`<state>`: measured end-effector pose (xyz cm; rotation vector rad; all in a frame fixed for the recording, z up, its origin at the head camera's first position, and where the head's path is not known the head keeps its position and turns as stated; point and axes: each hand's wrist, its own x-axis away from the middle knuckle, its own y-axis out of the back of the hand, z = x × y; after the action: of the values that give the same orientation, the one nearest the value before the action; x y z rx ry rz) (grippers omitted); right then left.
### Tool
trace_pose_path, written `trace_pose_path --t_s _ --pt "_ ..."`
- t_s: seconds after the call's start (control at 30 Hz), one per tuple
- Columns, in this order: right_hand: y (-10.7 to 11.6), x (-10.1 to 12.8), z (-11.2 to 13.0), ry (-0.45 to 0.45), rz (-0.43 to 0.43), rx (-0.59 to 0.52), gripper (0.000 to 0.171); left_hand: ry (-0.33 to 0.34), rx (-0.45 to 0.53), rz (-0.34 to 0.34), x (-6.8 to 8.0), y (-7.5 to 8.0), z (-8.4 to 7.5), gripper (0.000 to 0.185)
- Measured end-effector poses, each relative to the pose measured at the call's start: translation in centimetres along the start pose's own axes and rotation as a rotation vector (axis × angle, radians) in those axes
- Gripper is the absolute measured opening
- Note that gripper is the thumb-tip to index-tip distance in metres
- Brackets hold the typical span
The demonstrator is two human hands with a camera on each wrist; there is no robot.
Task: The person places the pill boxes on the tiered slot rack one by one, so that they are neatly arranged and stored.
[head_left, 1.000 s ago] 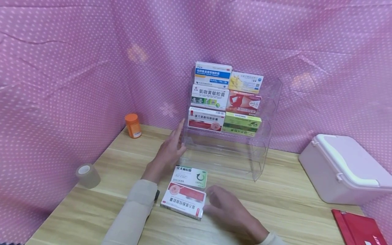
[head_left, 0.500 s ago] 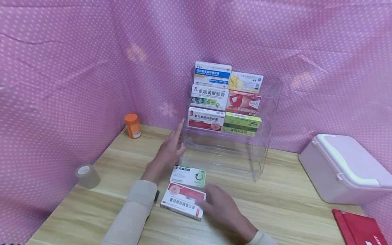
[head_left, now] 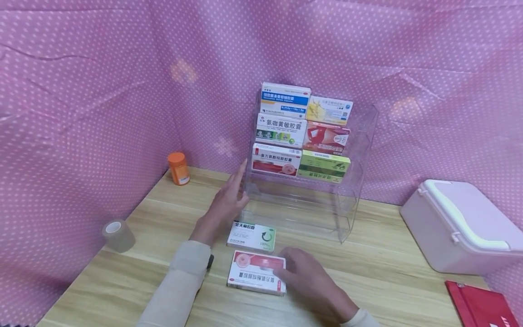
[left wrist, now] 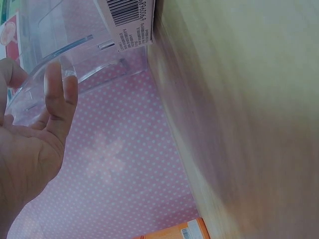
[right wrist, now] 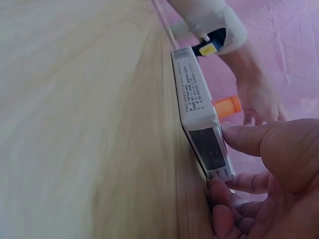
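My right hand point(head_left: 286, 274) pinches the right end of a red-and-white medicine box point(head_left: 254, 277) lying flat on the wooden table point(head_left: 384, 268). In the right wrist view the thumb and fingers of the right hand point(right wrist: 224, 159) clamp the end of the box point(right wrist: 197, 112). Just behind it lies a green-and-white box point(head_left: 252, 236). My left hand point(head_left: 238, 188) rests with straight fingers against the left side of a clear acrylic rack point(head_left: 347, 200); the left wrist view shows this hand point(left wrist: 45, 99) beside the rack wall point(left wrist: 75, 55).
The rack's upper tiers hold several medicine boxes point(head_left: 302, 131); its lowest tier holds none. An orange bottle point(head_left: 177, 168) and a tape roll point(head_left: 116, 235) stand at the left. A pink lidded case point(head_left: 457, 225) and a red book point(head_left: 480, 306) are at the right.
My right hand has taken hold of the red-and-white box, turned it squarer to the table edge and shifted it right, away from the green-and-white box. The left hand has stayed put.
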<state>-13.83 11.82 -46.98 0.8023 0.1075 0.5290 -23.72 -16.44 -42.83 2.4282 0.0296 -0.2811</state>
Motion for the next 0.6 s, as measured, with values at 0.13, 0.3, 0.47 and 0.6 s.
trace_pose_path --t_s 0.13,0.3,0.47,0.6 --pt "0.9 0.5 -0.8 0.008 0.009 -0.046 0.021 0.009 -0.014 -0.003 -0.1 -0.2 -0.1 0.107" --pt "1.7 1.0 -1.4 0.032 0.051 -0.085 0.030 0.005 -0.019 -0.002 -0.2 -0.1 0.1 0.107" --pt "2.0 1.2 -1.7 0.058 0.064 -0.074 0.044 0.009 -0.014 -0.001 -0.1 -0.1 0.0 0.109" --pt "2.0 1.2 -1.8 0.084 0.060 -0.073 0.042 0.003 -0.014 -0.002 -0.1 -0.1 -0.1 0.108"
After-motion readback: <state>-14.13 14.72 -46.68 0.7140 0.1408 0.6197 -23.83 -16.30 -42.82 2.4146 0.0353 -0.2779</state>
